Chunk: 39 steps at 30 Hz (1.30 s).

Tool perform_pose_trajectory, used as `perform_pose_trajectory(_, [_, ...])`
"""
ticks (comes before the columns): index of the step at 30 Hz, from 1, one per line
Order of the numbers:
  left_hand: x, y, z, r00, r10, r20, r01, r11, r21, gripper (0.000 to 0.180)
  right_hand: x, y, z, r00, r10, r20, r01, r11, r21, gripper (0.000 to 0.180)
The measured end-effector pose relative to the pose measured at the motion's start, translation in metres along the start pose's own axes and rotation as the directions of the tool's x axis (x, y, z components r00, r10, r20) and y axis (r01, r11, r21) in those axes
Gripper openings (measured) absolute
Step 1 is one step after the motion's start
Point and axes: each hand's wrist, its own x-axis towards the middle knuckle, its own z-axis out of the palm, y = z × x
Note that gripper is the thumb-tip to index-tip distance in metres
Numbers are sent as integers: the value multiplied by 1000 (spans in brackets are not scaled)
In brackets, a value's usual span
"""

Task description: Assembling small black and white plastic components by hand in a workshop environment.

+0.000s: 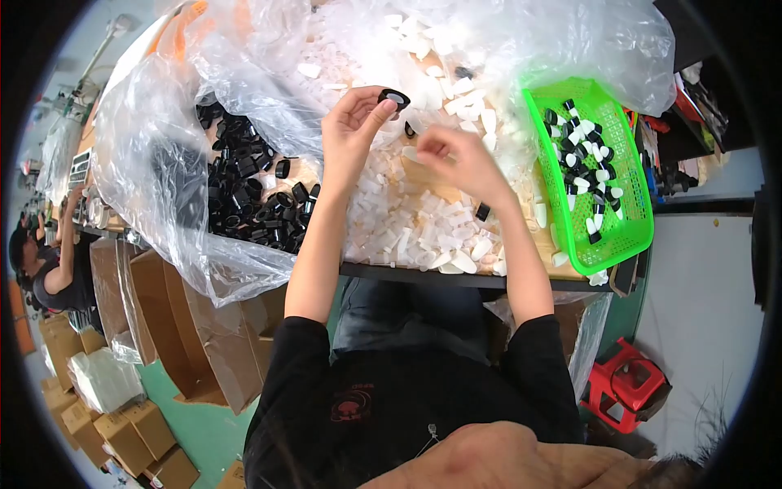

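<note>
Left hand [349, 134] fingers are pinching a black ring [396, 99] above the tabletop [419, 178], pale center showing. Right hand [463, 159] is near it, fingers curled and blurred; can't tell if they grip anything. I'd keep the left pinch on the rim, opening unblocked, and push any insert square to it, no tilt. Loose white pieces [463, 261] lie close; black-and-white pieces [603, 174] sit in the green basket [617, 257].
</note>
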Motion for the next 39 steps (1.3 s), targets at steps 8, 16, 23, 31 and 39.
perform_pose_trajectory(8, [-4, 7, 6, 976, 125, 180, -151, 979, 137, 33, -6, 24, 55, 979, -189, 72, 196, 798, -570, 10])
perform_pose_trajectory(16, [-4, 0, 3, 971, 208, 120, -231, 942, 243, 31, -1, -6, 6, 963, -121, -243, 55, 964, -261, 10])
perform_pose_trajectory(23, [-8, 4, 15, 947, 233, 223, -307, 860, 408, 30, -3, -19, -14, 769, -455, -448, 365, 889, -276, 13])
perform_pose_trajectory(31, [-11, 6, 17, 940, 198, 278, -304, 856, 418, 30, -4, -23, -6, 808, -398, -435, 292, 911, -291, 15])
perform_pose_trajectory(39, [-13, 6, 19, 920, 284, 271, -377, 828, 415, 31, -5, -26, -6, 787, -528, -319, 373, 819, -436, 12])
